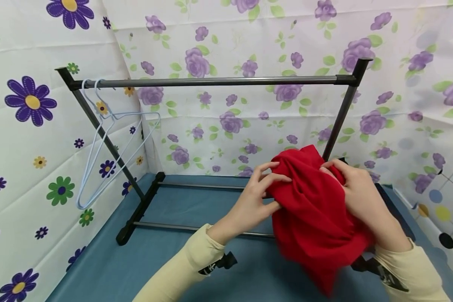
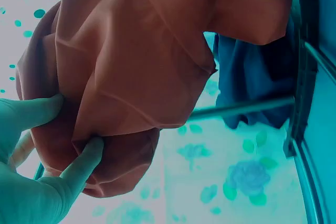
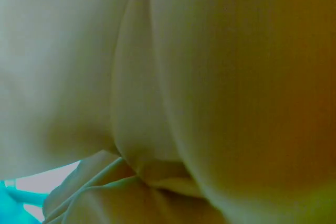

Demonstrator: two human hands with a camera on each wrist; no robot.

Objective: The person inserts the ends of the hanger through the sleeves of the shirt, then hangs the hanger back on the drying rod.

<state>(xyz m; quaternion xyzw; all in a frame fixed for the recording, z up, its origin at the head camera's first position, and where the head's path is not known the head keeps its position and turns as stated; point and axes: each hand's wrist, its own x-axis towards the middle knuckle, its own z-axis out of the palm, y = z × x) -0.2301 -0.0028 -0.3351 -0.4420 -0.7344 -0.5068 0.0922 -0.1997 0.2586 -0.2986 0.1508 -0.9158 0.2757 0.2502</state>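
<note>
Both hands hold a bunched red cloth (image 1: 313,205) up at the right side of a clothes rack; its folds hide what kind of garment it is. At its left edge, the left hand (image 1: 253,197) pinches the fabric between thumb and bent fingers. The right hand (image 1: 362,199) grips the upper right of it, fingertips partly tucked into the folds. In the left wrist view the cloth (image 2: 131,61) looks brownish, with fingers (image 2: 86,163) pressed into a crease. Cloth (image 3: 79,77) fills nearly all of the right wrist view, hiding the right hand there.
The rack's top bar (image 1: 211,82) runs across above the blue surface (image 1: 109,264). Pale blue hangers (image 1: 84,205) hang at its left end. A dark cloth (image 2: 252,77) is by the rack's right side, mostly behind the right arm in the head view. Flowered sheets (image 1: 230,42) stand behind.
</note>
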